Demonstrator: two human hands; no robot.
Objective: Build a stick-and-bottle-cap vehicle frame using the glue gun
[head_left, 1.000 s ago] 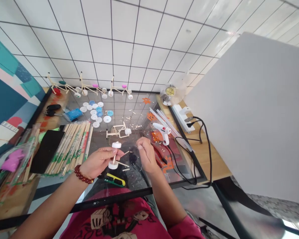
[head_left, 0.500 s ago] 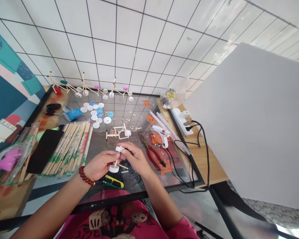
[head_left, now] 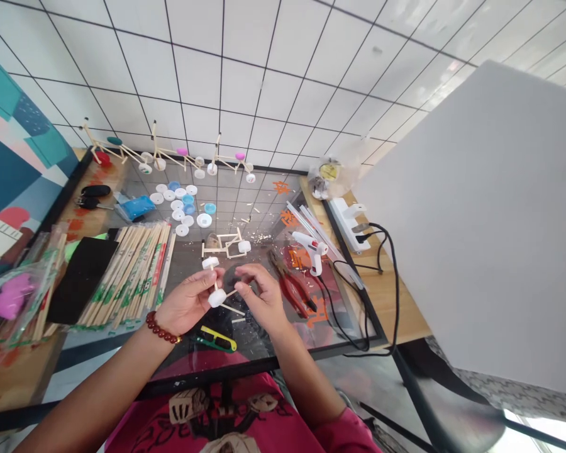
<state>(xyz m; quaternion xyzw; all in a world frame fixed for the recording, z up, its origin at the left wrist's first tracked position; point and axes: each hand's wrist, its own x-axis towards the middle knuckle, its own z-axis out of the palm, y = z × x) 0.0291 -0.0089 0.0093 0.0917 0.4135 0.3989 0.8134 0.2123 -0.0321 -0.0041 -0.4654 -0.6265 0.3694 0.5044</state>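
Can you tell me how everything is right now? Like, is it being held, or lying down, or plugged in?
Left hand, closed around the stick
White plastic cap wheels on a thin wooden stick, held up
Right hand, fingers curled close beside the wheels
White-and-red hot glue gun, lying on its side
Red-handled metal pliers, lying down
White power strip, plugged in

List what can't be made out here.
Head view:
Dark round object: partly hidden by the right hand.
Lower white cap stick joint: too small to judge.
Dial in clear wrap: too small to read.
Plastic bag at left: cut off by the frame edge.
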